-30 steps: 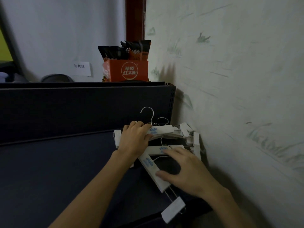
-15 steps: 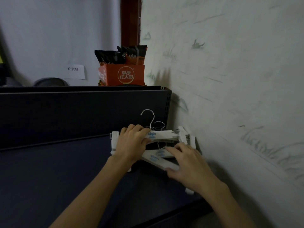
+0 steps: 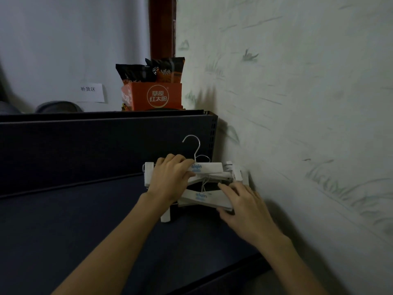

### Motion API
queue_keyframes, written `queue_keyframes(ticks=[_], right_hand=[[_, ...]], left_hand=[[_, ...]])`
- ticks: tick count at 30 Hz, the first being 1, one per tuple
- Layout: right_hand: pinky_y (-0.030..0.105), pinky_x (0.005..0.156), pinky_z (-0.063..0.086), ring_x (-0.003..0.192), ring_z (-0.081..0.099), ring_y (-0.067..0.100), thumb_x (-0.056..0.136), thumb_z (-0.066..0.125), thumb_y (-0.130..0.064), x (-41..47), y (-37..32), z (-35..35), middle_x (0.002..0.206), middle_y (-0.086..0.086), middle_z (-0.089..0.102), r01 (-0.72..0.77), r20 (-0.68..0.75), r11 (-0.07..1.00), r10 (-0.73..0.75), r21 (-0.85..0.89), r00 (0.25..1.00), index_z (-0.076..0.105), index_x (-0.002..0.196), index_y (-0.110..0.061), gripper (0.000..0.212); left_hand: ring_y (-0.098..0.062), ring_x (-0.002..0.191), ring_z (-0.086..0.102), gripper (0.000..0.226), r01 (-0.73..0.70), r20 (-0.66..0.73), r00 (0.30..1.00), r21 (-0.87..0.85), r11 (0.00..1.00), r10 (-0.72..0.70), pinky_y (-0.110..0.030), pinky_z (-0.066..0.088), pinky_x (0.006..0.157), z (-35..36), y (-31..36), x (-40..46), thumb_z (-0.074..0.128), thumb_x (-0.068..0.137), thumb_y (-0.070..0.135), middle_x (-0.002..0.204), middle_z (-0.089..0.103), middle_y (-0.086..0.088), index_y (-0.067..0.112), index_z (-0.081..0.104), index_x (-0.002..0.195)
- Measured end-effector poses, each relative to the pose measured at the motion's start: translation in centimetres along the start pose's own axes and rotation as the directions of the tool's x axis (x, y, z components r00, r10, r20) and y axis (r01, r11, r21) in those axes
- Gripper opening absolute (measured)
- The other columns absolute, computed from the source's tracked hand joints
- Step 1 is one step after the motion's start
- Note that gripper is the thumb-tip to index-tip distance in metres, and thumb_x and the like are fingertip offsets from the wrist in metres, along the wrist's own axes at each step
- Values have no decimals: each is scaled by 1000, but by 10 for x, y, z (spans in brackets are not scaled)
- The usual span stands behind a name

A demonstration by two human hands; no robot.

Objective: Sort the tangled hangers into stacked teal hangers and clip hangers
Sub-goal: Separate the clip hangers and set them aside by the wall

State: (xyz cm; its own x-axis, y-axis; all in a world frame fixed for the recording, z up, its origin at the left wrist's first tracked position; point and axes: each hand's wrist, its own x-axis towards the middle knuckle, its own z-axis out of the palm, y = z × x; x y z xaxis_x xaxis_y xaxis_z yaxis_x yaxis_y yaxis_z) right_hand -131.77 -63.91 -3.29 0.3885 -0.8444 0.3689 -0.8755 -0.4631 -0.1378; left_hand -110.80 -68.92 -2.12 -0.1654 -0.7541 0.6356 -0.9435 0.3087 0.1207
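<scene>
A heap of white clip hangers lies on the dark desk, at its far right corner, close against the pale wall and just in front of the dark back panel. The bars cross one another at angles; two carry blue lettering, and thin metal hooks stand up from the heap, the tallest hook curving above the left hand.

The left hand lies over the left part of the heap, its fingers curled over the top bar and grasping it. The right hand is at the near right end of the lowest bar; its fingers bend over that bar's end with the thumb beneath, so it seems to pinch the bar, though the dim light leaves this a little unsure. A white clip hangs down at the near left of the heap.

Beyond the panel stands an orange box holding dark snack packets. A white paper label is stuck on the far wall to the left of the box.
</scene>
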Motion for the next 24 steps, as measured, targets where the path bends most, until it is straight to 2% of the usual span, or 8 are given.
queue_keyframes(ticks=[3, 8, 10, 14, 20, 24], right_hand=[[29, 100, 37, 119, 42, 13, 88, 57, -42, 2, 3, -2, 129, -6, 44, -15, -14, 1000, 15, 20, 1000, 33, 143, -27, 62], [27, 97, 37, 119, 41, 12, 88, 53, -47, 9, 1, -4, 131, -7, 42, -46, -2, 997, 46, 62, 999, 31, 143, -30, 61], [28, 98, 38, 120, 40, 11, 88, 53, -49, 11, -2, -4, 133, -7, 41, -54, -10, 995, 55, 85, 998, 30, 143, -32, 62], [30, 98, 41, 122, 39, 10, 88, 52, -51, 14, -3, -5, 137, -8, 38, -65, -31, 993, 69, 102, 997, 29, 143, -31, 63], [28, 97, 40, 121, 41, 12, 87, 53, -49, 16, 1, -10, 136, -8, 41, -56, -76, 992, 65, 114, 995, 31, 144, -30, 64], [31, 98, 40, 120, 41, 13, 86, 52, -52, 21, 7, -10, 135, -8, 43, -35, -68, 992, 44, 118, 997, 32, 144, -29, 65]], left_hand=[[-27, 98, 56, 33, 28, 22, 999, -6, 1000, -27, -39, 38, 82, -4, -3, 16, 63, 87, 27, 108, 65, -4, 18, 63, 118], [-22, 103, 54, 29, 85, 251, 964, 7, 996, -84, -38, 36, 87, 5, -13, 23, 51, 93, 35, 112, 61, 0, 25, 58, 119], [-21, 101, 56, 28, 92, 291, 952, 35, 995, -98, -37, 36, 85, 10, -15, 23, 47, 94, 38, 109, 63, 1, 25, 59, 116], [-20, 97, 57, 29, 53, 304, 950, 85, 995, -77, -35, 35, 84, 10, -17, 26, 43, 95, 41, 103, 65, 2, 24, 60, 112], [-20, 107, 53, 37, 19, 308, 950, 108, 994, -51, -35, 35, 90, 2, -18, 27, 42, 94, 46, 117, 61, 3, 27, 54, 123], [-22, 113, 50, 44, 50, 289, 953, 147, 988, -92, -36, 34, 94, -9, -19, 17, 40, 93, 52, 122, 59, 2, 27, 52, 128]])
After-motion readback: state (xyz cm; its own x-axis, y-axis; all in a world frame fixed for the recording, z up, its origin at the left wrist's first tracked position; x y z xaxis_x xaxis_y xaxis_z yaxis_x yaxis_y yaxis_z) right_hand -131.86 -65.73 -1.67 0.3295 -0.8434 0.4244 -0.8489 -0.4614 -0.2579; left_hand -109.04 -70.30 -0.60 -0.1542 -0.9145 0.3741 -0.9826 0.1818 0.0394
